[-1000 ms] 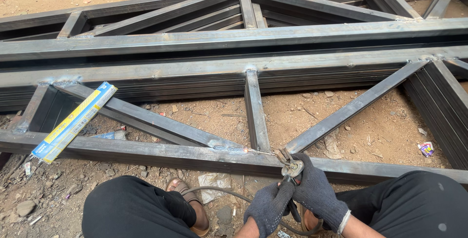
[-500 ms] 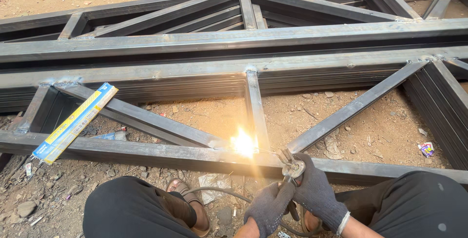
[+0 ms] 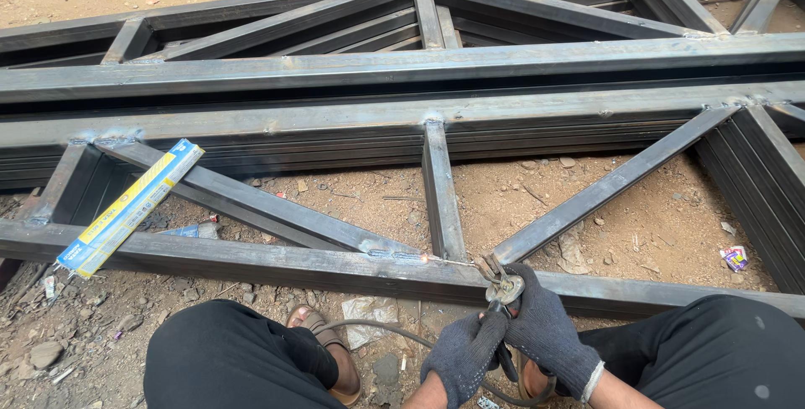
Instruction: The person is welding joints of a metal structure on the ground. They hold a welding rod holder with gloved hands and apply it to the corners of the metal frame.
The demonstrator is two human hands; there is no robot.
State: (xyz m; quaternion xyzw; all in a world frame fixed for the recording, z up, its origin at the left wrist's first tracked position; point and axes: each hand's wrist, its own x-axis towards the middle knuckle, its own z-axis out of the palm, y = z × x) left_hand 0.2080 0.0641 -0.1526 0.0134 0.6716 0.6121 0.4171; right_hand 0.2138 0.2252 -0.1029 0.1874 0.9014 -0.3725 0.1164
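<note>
Worn metal electrode holder [image 3: 501, 285] (both hands [image 3: 503, 342])

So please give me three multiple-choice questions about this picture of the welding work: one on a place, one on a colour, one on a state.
1. Where does the blue and yellow electrode packet lie?
A. across the steel truss, at the left
B. on the person's knee
C. in the gloved hands

2. What colour are the gloves?
A. white
B. dark grey
C. orange

3. How is the electrode holder held?
A. by one hand only
B. it lies on the soil
C. by both hands together

Answers:
1 A, the packet rests slantwise on the bars at the left.
2 B, the left hand and the right hand both wear dark grey knitted gloves.
3 C, both gloves close around the holder's handle.
</note>
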